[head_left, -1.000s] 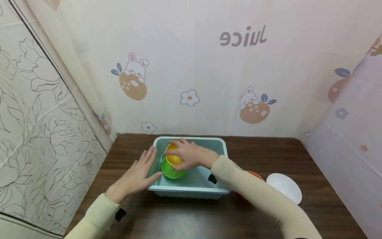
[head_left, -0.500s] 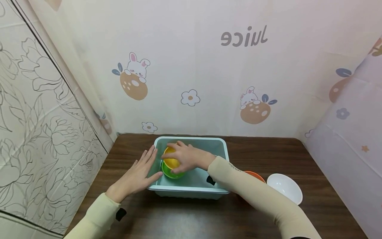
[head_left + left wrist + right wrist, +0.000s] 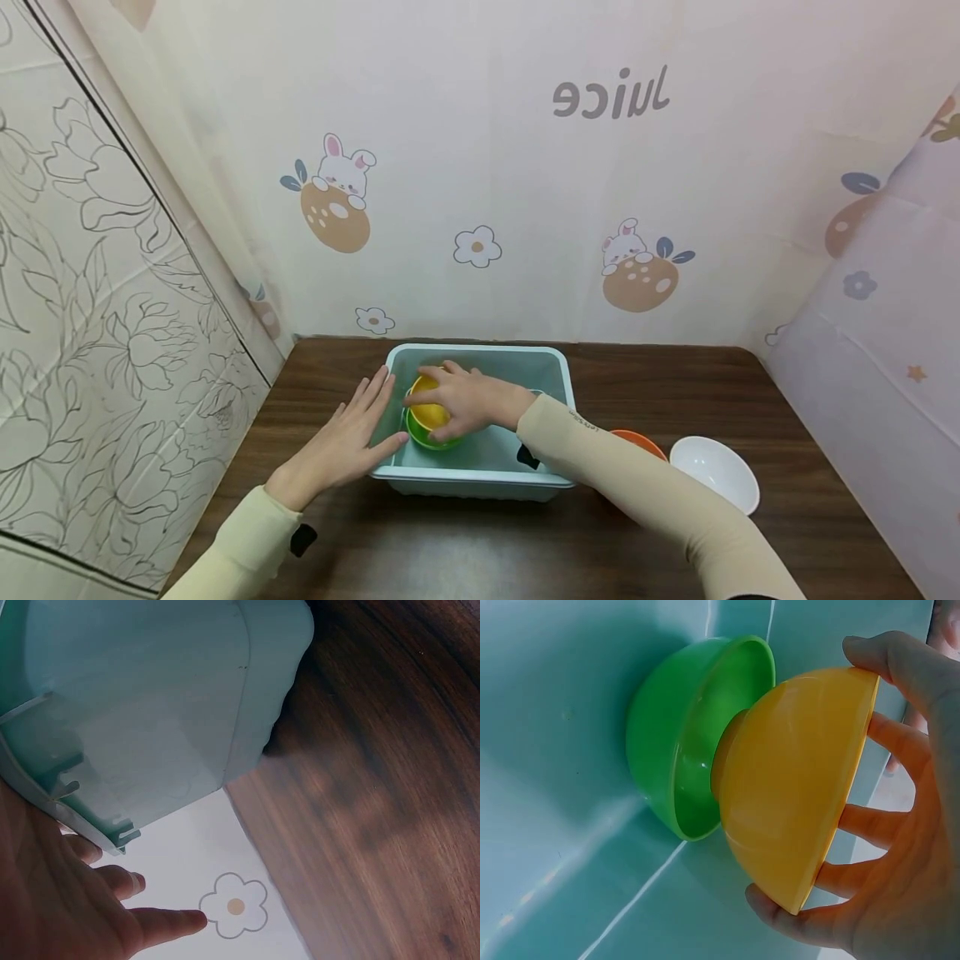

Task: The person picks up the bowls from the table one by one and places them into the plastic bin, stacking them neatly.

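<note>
A yellow bowl [image 3: 795, 787] is clasped by the curled fingers of the right hand [image 3: 467, 402] – its foot set into the green bowl [image 3: 682, 735] inside the tub [image 3: 480, 457]. The left hand [image 3: 341, 442] is laid flat, fingers spread, against the tub's side on the tabletop [image 3: 420, 550].

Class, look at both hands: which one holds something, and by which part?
The right hand holds the yellow bowl by its rim. The left hand holds nothing; it rests flat against the tub.

Bin left half: filled by green bowl [image 3: 429, 433] and yellow bowl [image 3: 429, 406].
Bin right half: open floor of teal bin [image 3: 480, 477].
Right worktop [image 3: 465, 542]: orange bowl [image 3: 637, 440], white bowl [image 3: 714, 472].
Front worktop: bare strip.
</note>
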Demonstrator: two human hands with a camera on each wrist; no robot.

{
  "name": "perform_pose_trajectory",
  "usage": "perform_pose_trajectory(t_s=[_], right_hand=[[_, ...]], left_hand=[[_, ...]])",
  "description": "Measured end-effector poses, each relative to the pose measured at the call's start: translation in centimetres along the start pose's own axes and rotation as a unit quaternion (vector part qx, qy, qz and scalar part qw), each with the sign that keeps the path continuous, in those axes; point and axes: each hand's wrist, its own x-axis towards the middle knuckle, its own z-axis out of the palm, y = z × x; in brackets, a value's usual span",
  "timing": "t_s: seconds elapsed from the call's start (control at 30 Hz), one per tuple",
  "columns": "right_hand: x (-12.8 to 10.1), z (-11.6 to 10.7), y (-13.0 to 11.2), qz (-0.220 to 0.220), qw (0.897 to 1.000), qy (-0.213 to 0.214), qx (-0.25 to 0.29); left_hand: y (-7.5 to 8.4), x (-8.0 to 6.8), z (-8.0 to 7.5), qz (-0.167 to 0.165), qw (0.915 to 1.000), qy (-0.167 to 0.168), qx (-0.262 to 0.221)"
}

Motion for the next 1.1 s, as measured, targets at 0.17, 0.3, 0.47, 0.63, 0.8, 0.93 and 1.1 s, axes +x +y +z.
perform_pose_trajectory(t_s=[0.17,0.3,0.47,0.63,0.8,0.93,1.1], right_hand=[[0.09,-0.01,0.10,-0.003,1.000,-0.001,0.001],[0.13,0.00,0.23,-0.001,1.000,-0.003,-0.007],[0.16,-0.05,0.37,0.000,1.000,-0.001,-0.010],[0.13,-0.10,0.34,-0.004,1.000,-0.006,-0.006],[0.28,0.16,0.27,-0.013,1.000,-0.011,-0.020],[0.52,0.38,0.21,-0.023,0.999,-0.010,-0.036],[0.80,0.72,0.09,-0.033,0.998,-0.020,-0.042]], left_hand=[[-0.07,-0.16,0.04,0.002,1.0000,0.002,-0.006],[-0.07,-0.21,0.07,-0.001,1.0000,-0.003,-0.007],[-0.12,-0.17,0.06,-0.002,1.0000,-0.004,-0.006],[-0.10,-0.17,-0.01,-0.002,1.0000,-0.004,-0.007],[-0.05,-0.22,-0.05,-0.005,0.9999,-0.008,-0.006],[0.01,-0.22,-0.13,-0.005,0.9999,-0.007,-0.006],[-0.01,-0.12,-0.10,-0.002,1.0000,-0.004,-0.006]])
